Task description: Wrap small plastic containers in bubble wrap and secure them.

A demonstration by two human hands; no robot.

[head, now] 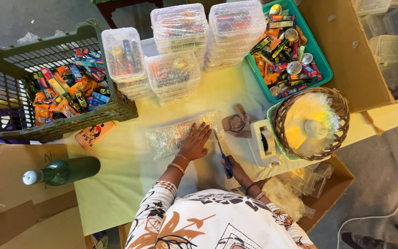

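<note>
Four stacks of clear boxes (176, 69), grey crate (5, 92), teal tray (321, 64), wicker basket (312, 122)

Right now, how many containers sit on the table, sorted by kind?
Dark slatted crate: 1
Teal tray: 1
Wicker basket: 1
Stacks of clear lidded boxes: 4
Green bottle: 1
Total: 8

crinkly clear cellophane (176, 134) is glinting under the flat left hand (194, 142), blue plastic handles are showing on the scissors (224, 157) in the right hand (237, 171), the wicker basket (285, 107) is looking rough and woven, the green bottle (65, 170) is shining glossy, matt brown cardboard (19, 216) is lying beside it
</note>
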